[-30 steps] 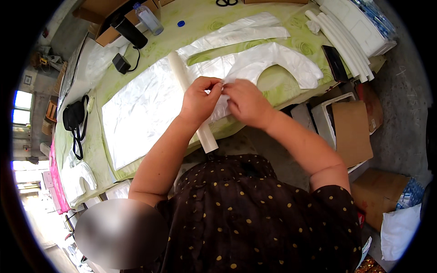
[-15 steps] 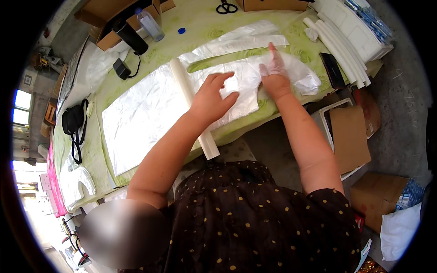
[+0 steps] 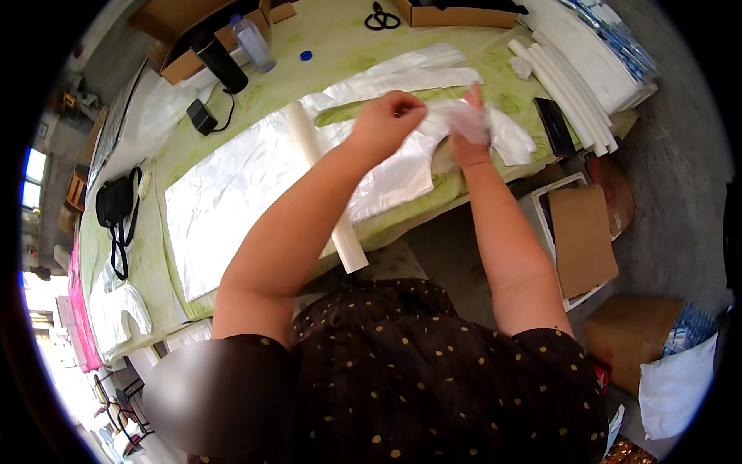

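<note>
The thin, translucent white plastic film with a curved cut-out (image 3: 394, 179) lies beneath and between the fingers. Judged very light, limp, slippery and easily torn; a doubled edge should offer the surest hold. Its surface is glossy and creased. Film veils the right hand (image 3: 469, 145), fingers extended; the left hand's (image 3: 386, 124) fingertips are bunched, their grasp on film undetermined.
</note>
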### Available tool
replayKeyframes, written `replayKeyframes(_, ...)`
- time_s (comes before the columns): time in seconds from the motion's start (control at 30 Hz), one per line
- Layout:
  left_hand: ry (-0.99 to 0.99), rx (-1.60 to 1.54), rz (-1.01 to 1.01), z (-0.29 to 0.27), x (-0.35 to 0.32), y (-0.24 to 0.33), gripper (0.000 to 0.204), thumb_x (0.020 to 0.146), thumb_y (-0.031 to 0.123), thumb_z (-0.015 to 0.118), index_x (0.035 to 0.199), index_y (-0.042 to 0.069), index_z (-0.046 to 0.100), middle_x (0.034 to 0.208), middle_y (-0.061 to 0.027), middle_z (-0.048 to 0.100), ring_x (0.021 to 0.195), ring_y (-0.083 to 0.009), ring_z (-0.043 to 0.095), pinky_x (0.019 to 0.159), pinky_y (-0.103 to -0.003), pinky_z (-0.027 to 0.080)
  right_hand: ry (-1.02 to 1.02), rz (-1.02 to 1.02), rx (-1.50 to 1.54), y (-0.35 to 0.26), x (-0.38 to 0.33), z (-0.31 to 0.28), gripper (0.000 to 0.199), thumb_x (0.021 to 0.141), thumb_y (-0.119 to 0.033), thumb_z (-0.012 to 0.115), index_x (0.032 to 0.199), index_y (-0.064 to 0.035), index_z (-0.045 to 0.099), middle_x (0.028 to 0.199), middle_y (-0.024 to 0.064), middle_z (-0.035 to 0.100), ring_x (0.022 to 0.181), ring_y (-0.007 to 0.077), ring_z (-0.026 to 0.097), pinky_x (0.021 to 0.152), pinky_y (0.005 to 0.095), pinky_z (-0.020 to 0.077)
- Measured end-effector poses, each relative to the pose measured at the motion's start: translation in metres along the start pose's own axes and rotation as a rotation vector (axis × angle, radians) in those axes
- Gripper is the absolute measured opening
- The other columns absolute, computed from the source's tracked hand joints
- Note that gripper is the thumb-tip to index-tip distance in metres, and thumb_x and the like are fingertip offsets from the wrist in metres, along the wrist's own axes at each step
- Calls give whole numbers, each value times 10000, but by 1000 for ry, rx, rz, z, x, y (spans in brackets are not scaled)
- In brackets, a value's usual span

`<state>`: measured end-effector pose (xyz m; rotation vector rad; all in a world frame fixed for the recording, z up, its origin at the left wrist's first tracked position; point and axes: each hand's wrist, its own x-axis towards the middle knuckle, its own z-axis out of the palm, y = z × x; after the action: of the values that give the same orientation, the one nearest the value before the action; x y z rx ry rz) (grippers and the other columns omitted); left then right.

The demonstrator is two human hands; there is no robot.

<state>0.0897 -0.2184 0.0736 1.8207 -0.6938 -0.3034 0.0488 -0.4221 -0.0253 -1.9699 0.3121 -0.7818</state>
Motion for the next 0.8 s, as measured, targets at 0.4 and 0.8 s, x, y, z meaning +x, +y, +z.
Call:
replayKeyframes(0.4, 997, -539, -490, -238, -232, -79, 233, 936, 185, 692, 1158, 138, 642, 1023, 42, 607, 836, -109, 558, 655, -261, 441, 77, 296, 571, 5, 4, -34, 610, 943, -10, 600, 1504, -54, 364, 1190, 123, 628, 923, 195, 698, 560, 230, 499)
replayKeyframes(0.8, 551, 112, 60, -138, -182, -78, 470, 927, 30, 659, 1369, 88, 510, 1312, -79, 624, 1207, -224, 593, 993, -373, 494, -263, -289, 98, -127, -133, 31, 290, 871, -15, 673, 1160, -43, 671, 1195, 113, 667, 1114, 260, 627, 980, 341, 494)
